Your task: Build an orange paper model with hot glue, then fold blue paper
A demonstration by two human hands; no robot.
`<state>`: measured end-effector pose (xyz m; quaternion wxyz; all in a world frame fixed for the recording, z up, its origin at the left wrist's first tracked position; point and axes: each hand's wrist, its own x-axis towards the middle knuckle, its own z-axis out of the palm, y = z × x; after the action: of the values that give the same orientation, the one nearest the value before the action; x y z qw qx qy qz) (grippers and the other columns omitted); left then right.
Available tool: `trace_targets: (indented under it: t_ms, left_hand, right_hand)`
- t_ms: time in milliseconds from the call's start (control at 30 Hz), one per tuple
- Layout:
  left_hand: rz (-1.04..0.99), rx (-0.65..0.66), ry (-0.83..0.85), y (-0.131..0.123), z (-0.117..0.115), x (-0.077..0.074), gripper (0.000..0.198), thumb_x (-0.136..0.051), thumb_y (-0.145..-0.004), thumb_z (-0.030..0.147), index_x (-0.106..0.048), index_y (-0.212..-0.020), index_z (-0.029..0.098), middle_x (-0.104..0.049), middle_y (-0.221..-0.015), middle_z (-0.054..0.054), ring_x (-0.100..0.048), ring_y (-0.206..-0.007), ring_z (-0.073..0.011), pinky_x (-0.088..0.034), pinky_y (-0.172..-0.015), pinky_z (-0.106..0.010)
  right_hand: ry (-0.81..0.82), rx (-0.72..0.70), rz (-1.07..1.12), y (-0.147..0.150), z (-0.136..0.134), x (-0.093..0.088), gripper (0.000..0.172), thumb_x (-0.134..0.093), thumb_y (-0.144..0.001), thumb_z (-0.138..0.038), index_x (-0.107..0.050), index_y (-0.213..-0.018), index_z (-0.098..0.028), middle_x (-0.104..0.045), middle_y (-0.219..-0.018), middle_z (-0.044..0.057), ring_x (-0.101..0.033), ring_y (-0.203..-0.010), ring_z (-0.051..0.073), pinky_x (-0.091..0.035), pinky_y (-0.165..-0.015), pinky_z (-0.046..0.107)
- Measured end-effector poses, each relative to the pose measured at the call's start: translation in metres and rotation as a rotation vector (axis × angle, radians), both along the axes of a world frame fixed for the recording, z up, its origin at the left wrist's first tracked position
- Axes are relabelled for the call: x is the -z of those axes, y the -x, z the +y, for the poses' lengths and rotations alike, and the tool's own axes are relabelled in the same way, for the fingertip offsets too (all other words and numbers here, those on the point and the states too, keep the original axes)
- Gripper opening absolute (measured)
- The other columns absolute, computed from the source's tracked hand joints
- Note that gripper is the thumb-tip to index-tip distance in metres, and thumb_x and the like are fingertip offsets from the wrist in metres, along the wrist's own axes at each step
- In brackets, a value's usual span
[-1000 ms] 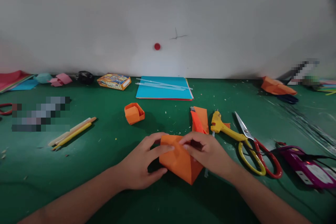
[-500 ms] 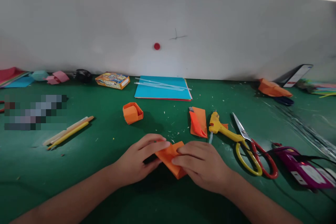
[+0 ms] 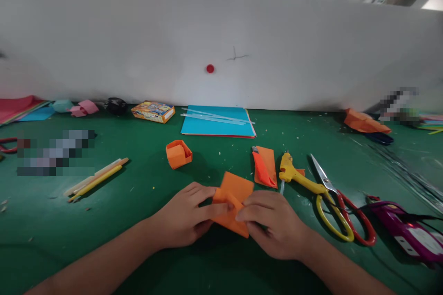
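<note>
Between my two hands is a piece of folded orange paper (image 3: 237, 189), one flap standing up toward the far side. My left hand (image 3: 188, 214) grips its left edge, thumb below and fingers on top. On the other side, my right hand (image 3: 273, 221) pinches the right edge with its fingertips. Just beyond, to the left, a small folded orange paper box (image 3: 179, 154) rests on the green table. An orange-handled cutter (image 3: 262, 168) lies on an orange paper piece (image 3: 270, 159) past my right hand.
A yellow glue gun (image 3: 297, 175) and scissors (image 3: 337, 205) lie right, beside a purple power strip (image 3: 401, 230). Blue paper (image 3: 218, 129) with clear glue sticks is at the back, near a small printed box (image 3: 154, 111). Pencils (image 3: 98, 179) lie left. A white board (image 3: 138, 46) stands behind.
The folded paper has been opened out, and a flat flap now rises at its far side. Both hands keep hold of it. The view has tilted slightly up.
</note>
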<state>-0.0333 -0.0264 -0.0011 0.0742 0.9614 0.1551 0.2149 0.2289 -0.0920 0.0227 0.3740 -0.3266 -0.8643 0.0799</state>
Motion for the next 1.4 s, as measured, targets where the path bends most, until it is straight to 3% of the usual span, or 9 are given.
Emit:
trace_targets:
  t_ms: [167,267,433,533,733,867,967,1167,1400]
  left_hand:
    - [0.028,0.011,0.042,0.0,-0.001,-0.005,0.057,-0.063,-0.085,0.01,-0.056,-0.138,0.029,-0.061,-0.136,-0.011,-0.062,-0.113,-0.0276,-0.049,-0.095,-0.045]
    - [0.01,0.013,0.033,0.0,0.0,-0.006,0.051,-0.064,-0.088,0.014,-0.058,-0.137,0.027,-0.062,-0.133,-0.012,-0.063,-0.112,-0.0272,-0.049,-0.092,-0.043]
    - [-0.098,0.095,0.03,0.0,0.002,-0.003,0.045,-0.055,-0.092,0.006,-0.058,-0.134,0.023,-0.073,-0.098,-0.006,-0.063,-0.085,-0.019,-0.047,-0.08,-0.035]
    - [-0.115,0.162,0.037,-0.001,0.001,-0.004,0.039,-0.052,-0.092,0.006,-0.06,-0.127,0.021,-0.071,-0.082,-0.003,-0.058,-0.076,-0.0189,-0.043,-0.073,-0.035]
    - [-0.091,0.205,0.069,0.0,-0.001,-0.008,0.042,-0.056,-0.09,0.011,-0.06,-0.13,0.024,-0.071,-0.082,-0.004,-0.062,-0.083,-0.0217,-0.046,-0.077,-0.037]
    - [-0.019,0.276,0.149,0.0,-0.003,-0.012,0.057,-0.057,-0.087,0.015,-0.053,-0.142,0.029,-0.076,-0.098,-0.005,-0.067,-0.098,-0.0238,-0.049,-0.086,-0.04]
    - [0.016,0.291,0.146,-0.001,-0.005,-0.014,0.057,-0.059,-0.088,0.018,-0.053,-0.143,0.031,-0.076,-0.108,-0.005,-0.067,-0.106,-0.0238,-0.049,-0.09,-0.04]
    - [-0.02,0.212,0.012,-0.003,-0.008,-0.014,0.047,-0.058,-0.091,0.011,-0.058,-0.137,0.023,-0.076,-0.098,-0.005,-0.067,-0.101,-0.0221,-0.048,-0.094,-0.04]
    - [-0.067,0.225,0.108,0.0,-0.006,-0.009,0.045,-0.056,-0.092,0.009,-0.059,-0.135,0.019,-0.077,-0.107,-0.009,-0.068,-0.101,-0.0239,-0.055,-0.095,-0.042]
  right_hand:
    - [0.023,-0.014,0.018,0.0,0.003,0.002,0.022,-0.051,-0.088,-0.007,-0.065,-0.096,-0.023,-0.072,-0.08,0.002,-0.062,-0.068,0.016,-0.044,-0.062,0.027]
    - [0.049,-0.003,0.046,-0.003,0.007,0.005,0.022,-0.052,-0.089,-0.006,-0.065,-0.096,-0.023,-0.074,-0.082,0.002,-0.064,-0.07,0.016,-0.047,-0.064,0.026]
    - [0.043,0.015,0.057,-0.007,0.012,0.01,0.025,-0.054,-0.088,-0.005,-0.067,-0.098,-0.023,-0.075,-0.084,0.002,-0.067,-0.074,0.016,-0.051,-0.066,0.026]
    - [0.032,-0.001,0.059,-0.007,0.012,0.011,0.026,-0.054,-0.088,-0.004,-0.068,-0.1,-0.023,-0.075,-0.085,0.002,-0.069,-0.076,0.015,-0.053,-0.068,0.026]
    - [0.005,0.003,0.053,-0.008,0.013,0.01,0.023,-0.054,-0.091,-0.006,-0.069,-0.098,-0.023,-0.075,-0.084,0.002,-0.068,-0.074,0.015,-0.053,-0.067,0.026]
    - [-0.034,0.016,-0.028,-0.017,0.017,0.006,0.021,-0.055,-0.093,-0.008,-0.07,-0.098,-0.022,-0.075,-0.086,0.003,-0.068,-0.074,0.016,-0.052,-0.066,0.027]
    - [-0.03,0.032,-0.068,-0.026,0.022,0.005,0.02,-0.056,-0.094,-0.009,-0.071,-0.099,-0.021,-0.077,-0.088,0.004,-0.07,-0.077,0.016,-0.054,-0.069,0.028]
    - [-0.042,0.103,-0.082,-0.031,0.029,0.013,0.022,-0.057,-0.094,-0.008,-0.075,-0.099,-0.02,-0.077,-0.089,0.004,-0.071,-0.079,0.017,-0.056,-0.07,0.028]
    - [0.015,0.061,-0.108,-0.027,0.028,0.017,0.024,-0.054,-0.095,-0.01,-0.076,-0.098,-0.021,-0.077,-0.09,0.004,-0.07,-0.08,0.017,-0.055,-0.07,0.029]
